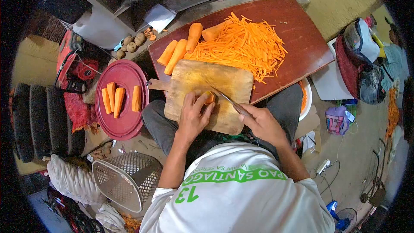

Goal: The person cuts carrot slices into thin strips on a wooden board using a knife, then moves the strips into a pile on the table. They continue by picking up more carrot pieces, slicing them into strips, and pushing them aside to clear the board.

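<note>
A worn wooden cutting board (233,77) rests across my lap, against the near edge of a red-brown table top (302,26). My left hand (195,115) is closed over a piece of carrot (210,98) on the board, fingertips pressing it down. My right hand (265,126) grips the handle of a knife (227,98); its blade lies just right of the carrot piece, pointing up and left. Beyond the board spreads a heap of carrot strips (252,45). Several peeled carrots (176,56) lie left of the heap.
On my left is a round red lid or tray (123,127) with several peeled carrots (118,102). Potatoes (129,43) lie past it. A perforated basket (125,181) stands near my left elbow. Beside my right knee is a white tub (307,99) with orange contents.
</note>
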The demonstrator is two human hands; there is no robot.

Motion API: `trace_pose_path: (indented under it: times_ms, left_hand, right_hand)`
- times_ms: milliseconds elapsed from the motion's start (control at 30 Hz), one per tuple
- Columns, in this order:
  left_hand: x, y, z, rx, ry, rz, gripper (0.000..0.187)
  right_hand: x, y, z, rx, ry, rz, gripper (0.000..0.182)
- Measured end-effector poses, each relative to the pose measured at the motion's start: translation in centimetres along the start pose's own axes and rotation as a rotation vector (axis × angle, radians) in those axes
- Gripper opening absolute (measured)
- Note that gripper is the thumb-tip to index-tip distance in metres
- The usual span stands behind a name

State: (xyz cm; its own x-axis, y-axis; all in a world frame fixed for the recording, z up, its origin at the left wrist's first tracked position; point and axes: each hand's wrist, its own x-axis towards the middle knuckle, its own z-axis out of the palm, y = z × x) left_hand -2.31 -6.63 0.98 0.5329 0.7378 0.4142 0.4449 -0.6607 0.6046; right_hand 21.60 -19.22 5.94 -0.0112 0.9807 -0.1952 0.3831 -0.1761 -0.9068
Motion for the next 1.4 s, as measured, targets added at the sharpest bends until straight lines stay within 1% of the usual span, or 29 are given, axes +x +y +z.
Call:
trace_pose_path:
  times_ms: [133,233,333,433,533,633,733,833,933,1033,1133,1233,1333,1400]
  left_hand:
    - [-0.4,-0.2,0.4,-0.011,0.011,-0.012,0.035]
    - [0.0,0.0,0.3,0.031,0.016,0.049,0.031]
    - [0.1,0.3,0.1,0.067,-0.016,0.072,0.032]
    - [0.5,0.6,-0.3,0.107,-0.064,0.093,0.039]
    - [0.5,0.3,-0.4,0.107,-0.090,0.137,0.046]
    - [0.4,0.4,-0.4,0.118,-0.126,0.105,0.050]
    - [0.5,0.4,-0.5,0.115,-0.134,0.112,0.053]
    - [0.5,0.2,-0.6,0.112,-0.126,0.132,0.055]
    - [0.4,-0.1,-0.3,0.089,-0.117,0.135,0.056]
    - [0.4,0.2,-0.2,0.097,-0.078,0.138,0.055]
    - [0.1,0.0,0.2,0.072,-0.050,0.123,0.055]
    - [-0.5,-0.2,0.3,0.082,-0.042,0.102,0.055]
    - [-0.3,0.0,-0.3,0.099,-0.078,0.109,0.061]
    - [-0.6,-0.4,-0.2,0.104,-0.099,0.104,0.066]
  right_hand:
    - [-0.4,-1.9,-0.7,-0.013,-0.050,0.043,0.038]
    - [-1.3,-2.4,-0.5,-0.042,-0.042,-0.031,0.043]
    - [-1.8,-2.4,-0.4,-0.074,-0.057,-0.060,0.045]
    - [-2.1,-3.6,-0.8,-0.099,-0.095,0.006,0.046]
    - [-2.5,-4.0,-0.9,-0.115,-0.103,0.030,0.046]
    - [-2.7,-4.0,-0.7,-0.124,-0.100,0.070,0.044]
    - [-1.5,-4.0,-0.5,-0.048,-0.115,0.040,0.043]
    - [1.0,-4.5,0.3,-0.111,-0.111,0.075,0.039]
    - [4.2,-1.5,2.3,-0.199,-0.046,-0.113,0.034]
    - [5.1,-1.9,2.1,-0.170,-0.103,-0.043,0.027]
    - [4.9,-2.3,1.6,-0.122,-0.118,-0.005,0.028]
    - [2.9,-1.6,1.8,-0.056,0.014,-0.149,0.029]
    - [0.6,-3.2,0.2,-0.049,-0.086,0.055,0.033]
    - [-0.4,-3.9,-0.1,-0.066,-0.092,0.065,0.032]
